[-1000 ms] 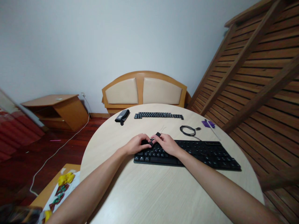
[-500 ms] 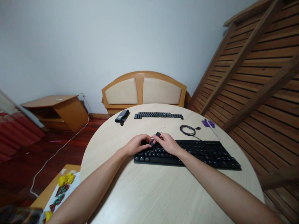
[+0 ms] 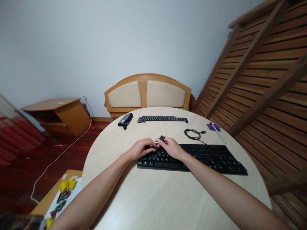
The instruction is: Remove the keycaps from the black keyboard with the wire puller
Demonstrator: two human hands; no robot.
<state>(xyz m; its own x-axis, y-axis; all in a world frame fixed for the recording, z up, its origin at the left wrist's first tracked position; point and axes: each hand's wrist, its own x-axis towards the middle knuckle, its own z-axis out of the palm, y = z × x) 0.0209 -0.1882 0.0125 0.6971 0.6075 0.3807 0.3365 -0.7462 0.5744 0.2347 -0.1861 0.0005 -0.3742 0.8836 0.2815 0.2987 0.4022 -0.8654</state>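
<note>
A black keyboard [image 3: 201, 159] lies flat on the round table, and both of my hands are over its left part. My right hand [image 3: 171, 147] grips a keycap puller [image 3: 162, 138] with a small black handle; its thin wire ends point up and away from me. Beside it, my left hand [image 3: 141, 149] has thumb and forefinger closed around a small black keycap [image 3: 155, 149], close to the right fingertips. The fingers partly hide the keycap, so its exact contact with the keyboard cannot be told.
Loose keycaps [image 3: 158, 118] stand in rows at the far side of the round table [image 3: 148, 198]. A black folded pouch [image 3: 125, 119] is at far left. A coiled cable [image 3: 192, 134] lies behind the keyboard, and a purple cloth [image 3: 213, 127] with a thin stick at right.
My left fingers have shifted slightly around the keycap, covering more of it. The right hand with the puller has stayed nearly in place.
</note>
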